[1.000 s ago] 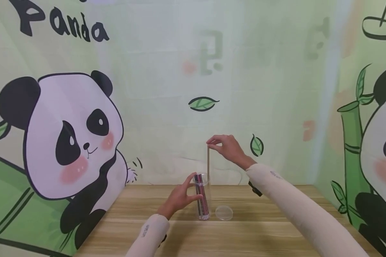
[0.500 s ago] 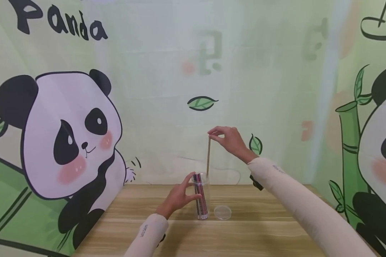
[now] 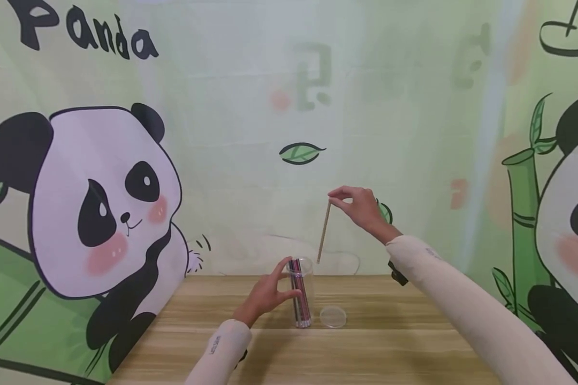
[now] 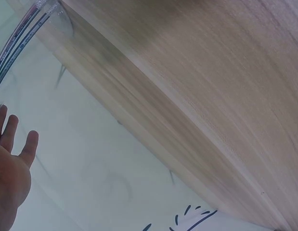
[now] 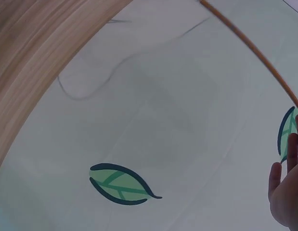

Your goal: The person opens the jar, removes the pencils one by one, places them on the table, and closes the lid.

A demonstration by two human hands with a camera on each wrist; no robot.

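Observation:
In the head view, a clear plastic tube (image 3: 310, 289) stands on the table with several dark and reddish pencils (image 3: 301, 299) leaning to its left side. My left hand (image 3: 266, 295) grips the tube from the left, with fingers near the rim and the thumb across its front. Up and to the right, my right hand (image 3: 361, 209) pinches a thin brown pencil (image 3: 324, 232) by its top end. The pencil slants, its lower end just right of the tube's mouth and outside it. A round clear lid (image 3: 333, 316) lies beside the tube's base.
The wooden table (image 3: 375, 342) ends at a back edge just behind the tube. A pale green cloth backdrop (image 3: 395, 117) with printed pandas and leaves hangs behind it and along both sides.
My right hand has risen and then moved right, drawing the brown pencil out of the tube. The left hand and the tube have stayed in place.

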